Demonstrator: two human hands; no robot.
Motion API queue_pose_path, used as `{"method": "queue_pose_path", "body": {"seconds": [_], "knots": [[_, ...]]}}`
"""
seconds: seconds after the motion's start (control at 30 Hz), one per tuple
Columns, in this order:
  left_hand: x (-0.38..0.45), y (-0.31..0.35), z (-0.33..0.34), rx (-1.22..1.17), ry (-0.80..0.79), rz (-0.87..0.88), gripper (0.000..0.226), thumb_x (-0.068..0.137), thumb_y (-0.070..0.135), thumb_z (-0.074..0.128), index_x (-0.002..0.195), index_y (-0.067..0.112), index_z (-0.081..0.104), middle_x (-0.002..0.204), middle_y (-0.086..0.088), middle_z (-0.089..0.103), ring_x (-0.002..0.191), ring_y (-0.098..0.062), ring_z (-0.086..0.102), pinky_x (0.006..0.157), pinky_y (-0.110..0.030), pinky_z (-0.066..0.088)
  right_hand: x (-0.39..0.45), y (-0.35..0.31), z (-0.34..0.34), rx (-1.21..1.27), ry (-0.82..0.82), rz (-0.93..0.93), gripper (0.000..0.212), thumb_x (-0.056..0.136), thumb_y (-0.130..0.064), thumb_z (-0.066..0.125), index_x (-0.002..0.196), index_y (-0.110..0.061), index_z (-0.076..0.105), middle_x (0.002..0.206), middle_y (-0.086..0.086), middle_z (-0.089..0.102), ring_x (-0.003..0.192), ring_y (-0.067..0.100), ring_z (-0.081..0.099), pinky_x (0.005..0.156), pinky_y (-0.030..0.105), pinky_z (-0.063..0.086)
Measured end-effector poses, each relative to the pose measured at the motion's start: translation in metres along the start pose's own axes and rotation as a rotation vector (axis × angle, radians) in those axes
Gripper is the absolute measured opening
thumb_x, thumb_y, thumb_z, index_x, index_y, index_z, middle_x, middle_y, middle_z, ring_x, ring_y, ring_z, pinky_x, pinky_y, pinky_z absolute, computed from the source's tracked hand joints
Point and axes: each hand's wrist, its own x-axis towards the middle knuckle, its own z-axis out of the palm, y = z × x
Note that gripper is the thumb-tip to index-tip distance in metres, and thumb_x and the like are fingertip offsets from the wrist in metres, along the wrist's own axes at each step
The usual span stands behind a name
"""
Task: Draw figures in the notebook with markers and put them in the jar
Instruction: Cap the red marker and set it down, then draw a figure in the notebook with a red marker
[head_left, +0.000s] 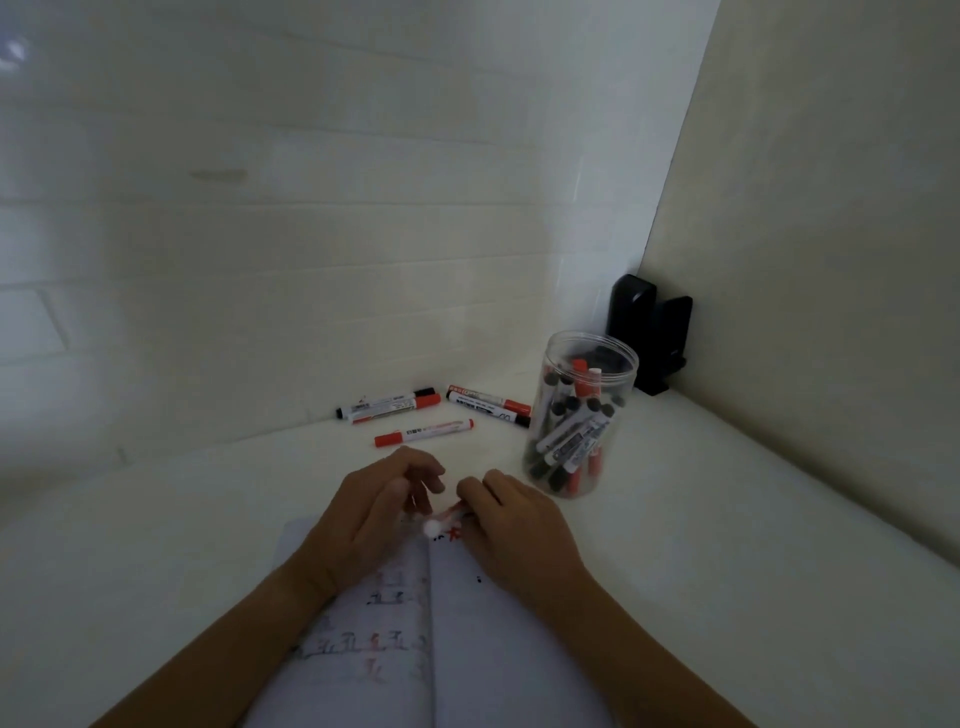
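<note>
Between both hands' fingers (470, 493), marker (441, 521).

jar (582, 415) right of markers (423, 410), behind notebook (467, 623)

Open notebook (467, 639), red and black figures; clear jar (576, 421) upright, marker-filled; five red and black markers (423, 432) lying loose behind.

A white table (701, 519) fills the lower frame; an open notebook (498, 649) lies at bottom centre; a clear jar (582, 415) of markers stands right of centre; five loose markers (423, 432) lie above centre near the wall; a black stand (649, 332) sits in the corner.
</note>
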Motion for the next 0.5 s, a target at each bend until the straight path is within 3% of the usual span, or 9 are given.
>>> {"method": "queue_pose_path", "body": {"seconds": [0.07, 0.13, 0.2, 0.3, 0.43, 0.5], "knots": [[0.001, -0.011, 0.000, 0.063, 0.003, -0.049, 0.034, 0.095, 0.015, 0.040, 0.122, 0.016, 0.061, 0.110, 0.003, 0.066, 0.095, -0.019, 0.066, 0.079, -0.038, 0.054, -0.002, -0.002, -0.005, 0.159, 0.006, 0.123, 0.009, 0.094, -0.029, 0.060, 0.100, -0.023, 0.059, 0.084, -0.007, 0.056, 0.066, 0.010, 0.050, 0.054, 0.021, 0.033], [0.001, -0.021, 0.004, 0.244, -0.137, -0.014, 0.049, 0.085, 0.007, 0.049, 0.132, 0.022, 0.057, 0.127, 0.010, 0.059, 0.117, -0.011, 0.058, 0.096, -0.033, 0.049, -0.002, -0.001, -0.011, 0.394, -0.012, 0.202, 0.009, 0.094, -0.025, 0.063, 0.103, -0.025, 0.063, 0.091, -0.010, 0.064, 0.075, 0.006, 0.057, 0.063, 0.022, 0.046], [0.002, -0.030, 0.010, 0.343, -0.295, 0.052, 0.043, 0.092, 0.017, 0.053, 0.134, 0.026, 0.055, 0.135, 0.013, 0.053, 0.125, -0.007, 0.050, 0.103, -0.031, 0.042, -0.001, 0.000, -0.016, 0.620, -0.019, 0.243, 0.010, 0.094, -0.020, 0.068, 0.104, -0.021, 0.069, 0.097, -0.010, 0.070, 0.083, 0.004, 0.063, 0.074, 0.018, 0.049], [0.007, -0.032, 0.013, 0.339, -0.305, 0.087, 0.019, 0.100, 0.031, 0.054, 0.118, 0.027, 0.061, 0.110, 0.020, 0.054, 0.101, -0.005, 0.052, 0.084, -0.032, 0.046, -0.001, 0.005, -0.022, 0.806, -0.010, 0.318, 0.011, 0.096, -0.022, 0.070, 0.105, -0.017, 0.073, 0.097, -0.009, 0.072, 0.086, 0.010, 0.068, 0.074, 0.022, 0.054], [0.006, -0.035, 0.011, 0.403, -0.182, 0.075, 0.030, 0.102, 0.039, 0.044, 0.113, 0.020, 0.065, 0.098, 0.013, 0.056, 0.089, -0.009, 0.049, 0.077, -0.031, 0.043, 0.000, 0.013, -0.024, 0.839, 0.151, 0.452, 0.009, 0.094, -0.016, 0.074, 0.103, -0.017, 0.072, 0.096, -0.010, 0.070, 0.091, 0.015, 0.069, 0.075, 0.028, 0.057], [0.006, -0.036, 0.012, 0.464, -0.169, 0.058, 0.034, 0.104, 0.040, 0.039, 0.113, 0.020, 0.064, 0.098, 0.009, 0.056, 0.086, -0.010, 0.046, 0.074, -0.034, 0.043, 0.000, 0.021, -0.023, 0.760, 0.189, 0.407, 0.006, 0.093, -0.008, 0.073, 0.095, -0.013, 0.072, 0.089, -0.010, 0.068, 0.085, 0.012, 0.066, 0.074, 0.024, 0.053]]}}
